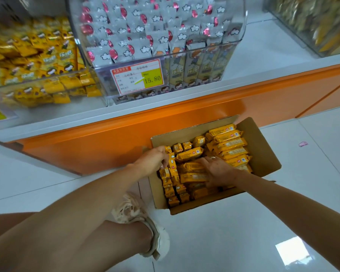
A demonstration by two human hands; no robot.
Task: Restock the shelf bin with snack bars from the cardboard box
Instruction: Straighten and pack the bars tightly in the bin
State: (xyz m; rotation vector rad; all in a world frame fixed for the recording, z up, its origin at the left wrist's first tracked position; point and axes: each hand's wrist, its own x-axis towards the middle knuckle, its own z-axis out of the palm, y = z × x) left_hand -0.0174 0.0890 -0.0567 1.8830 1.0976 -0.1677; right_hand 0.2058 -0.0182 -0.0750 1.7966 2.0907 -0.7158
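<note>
An open cardboard box (pixel 263 154) stands on the floor against the orange shelf base, packed with yellow-wrapped snack bars (pixel 230 143). My left hand (pixel 155 160) reaches into the box's left side, its fingers curled down around a few upright bars. My right hand (pixel 218 170), a ring on one finger, lies palm-down on the bars in the middle of the box with fingers spread. On the shelf above, a clear bin (pixel 37 75) at the left holds yellow packs. A second clear bin (pixel 185 54) holds white-and-pink packs behind a row of tall bars.
A price tag (pixel 137 77) reading 15.80 hangs on the middle bin's front. Another clear bin (pixel 306 26) stands at the far right of the white shelf (pixel 273 48). My foot in a beige sandal (pixel 143 222) rests on the white tile floor just left of the box.
</note>
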